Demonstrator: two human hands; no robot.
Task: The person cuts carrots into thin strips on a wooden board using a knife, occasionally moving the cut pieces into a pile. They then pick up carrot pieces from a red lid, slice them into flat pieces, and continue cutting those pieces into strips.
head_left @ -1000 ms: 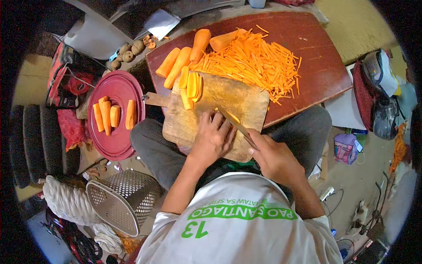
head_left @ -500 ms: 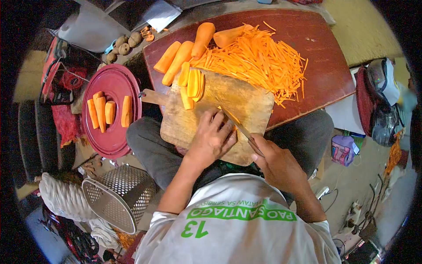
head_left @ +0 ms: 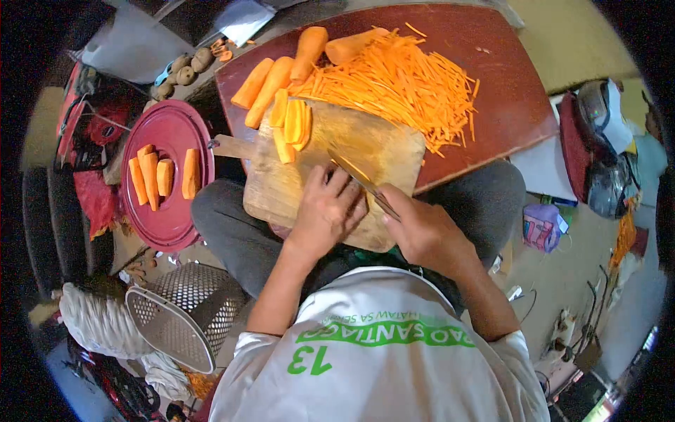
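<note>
On the wooden cutting board (head_left: pixel 281 190), my left hand (head_left: pixel 329 211) is closed, its curled fingertips pressing down on a carrot piece that is mostly hidden under them. My right hand (head_left: pixel 427 232) grips a knife (head_left: pixel 364 181) by its handle, the blade slanting up and left right beside the left fingers. A thin carrot strip (head_left: pixel 353 169) lies along the blade's far side. Flat carrot slices (head_left: pixel 298 125) are fanned out at the board's upper left. Beyond the board spreads a large heap of carrot strips (head_left: pixel 401 88).
Whole peeled carrots (head_left: pixel 271 91) lie on the dark red table (head_left: pixel 506 84) behind the board. At left, a round red lid (head_left: pixel 165 228) carries several carrot pieces. A grey perforated basket (head_left: pixel 169 316) rests on its side below it. Brown round vegetables (head_left: pixel 186 74) sit at upper left.
The whole view has shifted, so the board and table appear slightly farther left and higher. Both hands stay on the board and knife; a thin strip now shows along the blade.
</note>
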